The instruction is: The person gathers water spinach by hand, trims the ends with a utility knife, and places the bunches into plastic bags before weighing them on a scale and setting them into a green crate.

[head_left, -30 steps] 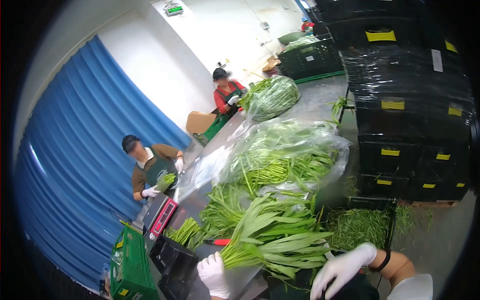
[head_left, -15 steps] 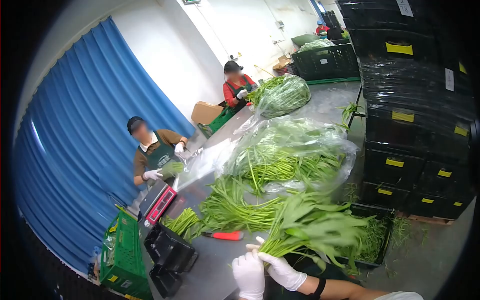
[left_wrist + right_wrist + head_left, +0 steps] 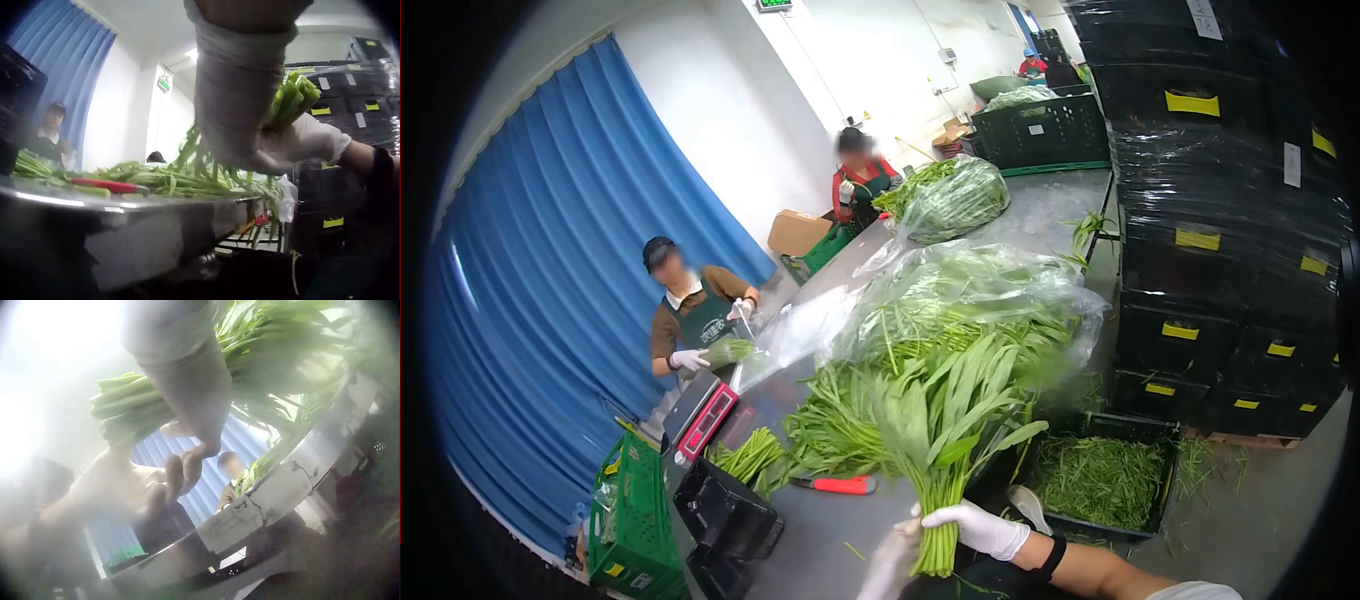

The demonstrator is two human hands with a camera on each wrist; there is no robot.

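A bunch of long-leaved green vegetable stems (image 3: 945, 515) stands nearly upright over the near table edge, leaves up and cut ends down. My right hand (image 3: 985, 528), in a white glove with a black wrist strap, grips it round the stems. Beside the stems, my gloved left hand (image 3: 890, 565) is blurred; in the right wrist view the left hand (image 3: 147, 481) lies next to the bunch with loosely bent fingers, holding nothing. A red-handled knife (image 3: 840, 484) lies on the metal table (image 3: 825, 535) near a pile of the same greens (image 3: 835, 425).
A black plastic holder (image 3: 725, 510), a red scale (image 3: 705, 420) and a green crate (image 3: 630, 515) are at the left. Bagged greens (image 3: 970, 290) lie farther up the table. To the right are a black crate of trimmings (image 3: 1105, 485) and stacked black crates (image 3: 1180, 270). Two people work across the table.
The bunch went from my left hand into my right, and its leaves swung from rightward to upward. My left hand has come away from the stems, slightly lower.
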